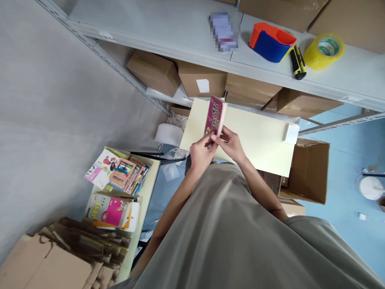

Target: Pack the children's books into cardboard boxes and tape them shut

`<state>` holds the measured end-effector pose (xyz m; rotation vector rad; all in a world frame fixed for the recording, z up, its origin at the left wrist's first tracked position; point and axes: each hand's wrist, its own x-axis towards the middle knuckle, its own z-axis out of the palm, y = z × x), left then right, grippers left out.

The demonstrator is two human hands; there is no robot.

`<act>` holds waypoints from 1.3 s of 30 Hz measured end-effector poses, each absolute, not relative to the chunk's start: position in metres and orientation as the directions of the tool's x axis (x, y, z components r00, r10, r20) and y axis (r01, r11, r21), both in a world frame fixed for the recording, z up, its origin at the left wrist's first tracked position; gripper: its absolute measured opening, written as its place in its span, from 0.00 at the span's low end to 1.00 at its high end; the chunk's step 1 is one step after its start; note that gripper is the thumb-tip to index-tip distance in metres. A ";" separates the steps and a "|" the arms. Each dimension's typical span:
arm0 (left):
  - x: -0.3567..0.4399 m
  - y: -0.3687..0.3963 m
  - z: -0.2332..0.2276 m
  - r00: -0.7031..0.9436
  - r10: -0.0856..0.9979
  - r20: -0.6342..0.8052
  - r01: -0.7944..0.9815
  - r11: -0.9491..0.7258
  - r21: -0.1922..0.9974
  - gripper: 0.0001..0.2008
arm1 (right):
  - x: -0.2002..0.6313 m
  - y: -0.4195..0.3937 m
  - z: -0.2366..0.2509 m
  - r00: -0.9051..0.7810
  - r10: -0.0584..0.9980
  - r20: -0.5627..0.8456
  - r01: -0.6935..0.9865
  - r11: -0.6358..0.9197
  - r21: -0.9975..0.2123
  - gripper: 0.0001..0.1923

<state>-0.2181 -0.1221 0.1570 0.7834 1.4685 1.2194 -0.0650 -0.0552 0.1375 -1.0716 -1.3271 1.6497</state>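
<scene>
A small, thick book with a purple-red cover (214,114) is held up over the pale yellow table (255,136), tilted, its cover facing me. My left hand (202,151) is closed around its lower left corner. From the other side, my right hand (232,145) grips the lower right edge, with the thumb on the cover. The fingers of both hands meet at the book's bottom end and partly hide it. On the table's right end sits a small white stack or box (290,133), apart from my hands.
A shelf (168,24) ahead bears a tape dispenser (272,42), a utility knife (297,63) and a yellow tape roll (323,52). Cardboard boxes (203,78) fill the level below. At left, a side table carries book piles (122,174) and folded cardboard (48,261). An open carton (311,170) stands right.
</scene>
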 end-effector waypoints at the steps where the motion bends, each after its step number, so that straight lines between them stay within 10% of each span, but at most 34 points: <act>1: -0.217 -0.122 0.157 -0.213 0.937 -0.277 -0.103 0.260 0.960 0.25 | -0.064 -0.055 0.136 -0.341 0.927 -0.154 -0.057 -0.184 -0.981 0.41; 8: -0.283 -0.103 0.145 -0.424 0.889 -0.171 0.004 0.190 0.982 0.35 | -0.032 -0.036 0.129 -0.430 0.862 -0.269 -0.090 -0.338 -0.937 0.37; 13: -0.311 -0.099 0.151 -0.164 0.948 -0.274 -0.163 0.247 0.955 0.29 | -0.022 -0.037 0.139 -0.487 0.844 -0.226 -0.080 -0.301 -0.950 0.36; 24: -0.304 -0.095 0.164 -0.149 0.968 -0.203 -0.079 0.193 0.978 0.23 | -0.010 -0.035 0.146 -0.488 0.847 -0.210 -0.036 -0.260 -0.965 0.37; 34: -0.305 -0.103 0.141 -0.272 0.912 0.308 0.246 -0.244 0.938 0.11 | -0.009 -0.025 0.138 -0.484 0.866 0.126 -0.085 0.097 -0.992 0.10; 39: -0.296 -0.094 0.073 -0.156 0.987 -0.021 0.280 0.064 0.958 0.08 | -0.024 -0.024 0.066 -0.576 0.804 0.149 0.223 0.330 -0.917 0.17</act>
